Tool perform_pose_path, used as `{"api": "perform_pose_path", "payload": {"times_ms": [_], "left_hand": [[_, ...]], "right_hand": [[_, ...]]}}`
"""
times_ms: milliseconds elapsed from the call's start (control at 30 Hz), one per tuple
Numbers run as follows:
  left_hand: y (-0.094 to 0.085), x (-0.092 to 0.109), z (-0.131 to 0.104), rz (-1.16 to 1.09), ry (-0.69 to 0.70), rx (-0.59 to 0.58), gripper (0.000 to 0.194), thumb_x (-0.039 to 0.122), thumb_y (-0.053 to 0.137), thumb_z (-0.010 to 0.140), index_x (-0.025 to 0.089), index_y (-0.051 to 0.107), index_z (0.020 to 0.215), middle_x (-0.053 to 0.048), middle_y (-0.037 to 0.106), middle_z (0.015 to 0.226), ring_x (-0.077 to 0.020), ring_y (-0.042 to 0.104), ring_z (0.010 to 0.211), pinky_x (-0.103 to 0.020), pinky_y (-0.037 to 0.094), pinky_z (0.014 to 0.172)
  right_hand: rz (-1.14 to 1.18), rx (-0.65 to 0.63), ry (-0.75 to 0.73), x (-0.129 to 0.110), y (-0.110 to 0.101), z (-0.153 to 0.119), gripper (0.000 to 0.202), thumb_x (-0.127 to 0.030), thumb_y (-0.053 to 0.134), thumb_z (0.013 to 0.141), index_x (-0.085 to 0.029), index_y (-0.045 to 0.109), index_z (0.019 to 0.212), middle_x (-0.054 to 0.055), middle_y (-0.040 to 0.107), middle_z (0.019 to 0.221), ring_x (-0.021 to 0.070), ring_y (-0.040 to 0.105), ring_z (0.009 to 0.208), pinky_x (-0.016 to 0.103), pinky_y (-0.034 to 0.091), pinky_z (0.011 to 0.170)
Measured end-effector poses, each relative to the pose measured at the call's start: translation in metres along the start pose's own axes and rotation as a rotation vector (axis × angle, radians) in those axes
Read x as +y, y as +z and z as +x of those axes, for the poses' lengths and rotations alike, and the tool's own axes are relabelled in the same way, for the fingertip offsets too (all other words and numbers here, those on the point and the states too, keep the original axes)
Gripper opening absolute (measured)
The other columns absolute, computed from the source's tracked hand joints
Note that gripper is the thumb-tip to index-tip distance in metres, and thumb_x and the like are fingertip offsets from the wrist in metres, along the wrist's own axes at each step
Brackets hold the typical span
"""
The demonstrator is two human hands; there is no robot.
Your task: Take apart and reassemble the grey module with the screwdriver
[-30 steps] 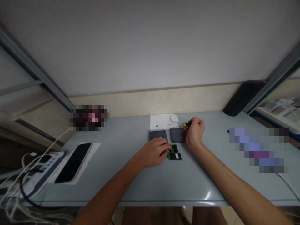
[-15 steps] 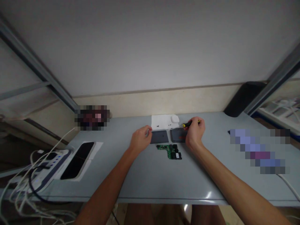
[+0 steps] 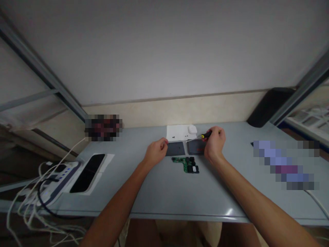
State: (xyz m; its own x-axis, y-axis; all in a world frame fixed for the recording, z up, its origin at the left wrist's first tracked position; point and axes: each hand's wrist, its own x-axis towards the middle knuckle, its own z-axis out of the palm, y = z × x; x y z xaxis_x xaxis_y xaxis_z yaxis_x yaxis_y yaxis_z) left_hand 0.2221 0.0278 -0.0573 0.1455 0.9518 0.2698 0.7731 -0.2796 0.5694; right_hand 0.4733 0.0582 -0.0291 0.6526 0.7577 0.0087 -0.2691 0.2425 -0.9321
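The person's two arms are bare, with no sleeves on them. The left hand (image 3: pixel 156 152) and the right hand (image 3: pixel 215 143) are bare too, with no gloves. The wrists and fingers look bare, though the picture is too small and dim to be sure.
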Motion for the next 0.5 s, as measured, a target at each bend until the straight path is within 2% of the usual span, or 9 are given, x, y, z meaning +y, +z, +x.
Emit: {"api": "perform_pose_path", "payload": {"times_ms": [233, 500], "left_hand": [[0.0019, -0.0014, 0.0003, -0.054, 0.045, -0.051, 0.021, 0.025, 0.052, 0.098, 0.020, 0.073, 0.103, 0.005, 0.052, 0.065, -0.0144, 0.049, 0.060, -0.027, 0.031, 0.064], [0.0011, -0.0018, 0.0004, -0.079, 0.069, -0.051, 0.022, 0.024, 0.052, 0.098, 0.020, 0.073, 0.102, 0.005, 0.048, 0.065, -0.0144, 0.047, 0.061, -0.027, 0.032, 0.064]], "right_hand": [[-0.038, -0.012, 0.002, -0.0011, -0.0001, -0.0002, 0.006, -0.027, 0.055, 0.091, -0.023, 0.055, 0.086, -0.006, 0.056, 0.079, 0.0080, 0.051, 0.050, 0.023, 0.040, 0.044], [-0.070, -0.067, 0.044, 0.0009, 0.0002, -0.0032, 0.004, -0.027, 0.057, 0.090, -0.024, 0.055, 0.089, -0.007, 0.055, 0.074, 0.0094, 0.050, 0.052, 0.022, 0.040, 0.045]]}}
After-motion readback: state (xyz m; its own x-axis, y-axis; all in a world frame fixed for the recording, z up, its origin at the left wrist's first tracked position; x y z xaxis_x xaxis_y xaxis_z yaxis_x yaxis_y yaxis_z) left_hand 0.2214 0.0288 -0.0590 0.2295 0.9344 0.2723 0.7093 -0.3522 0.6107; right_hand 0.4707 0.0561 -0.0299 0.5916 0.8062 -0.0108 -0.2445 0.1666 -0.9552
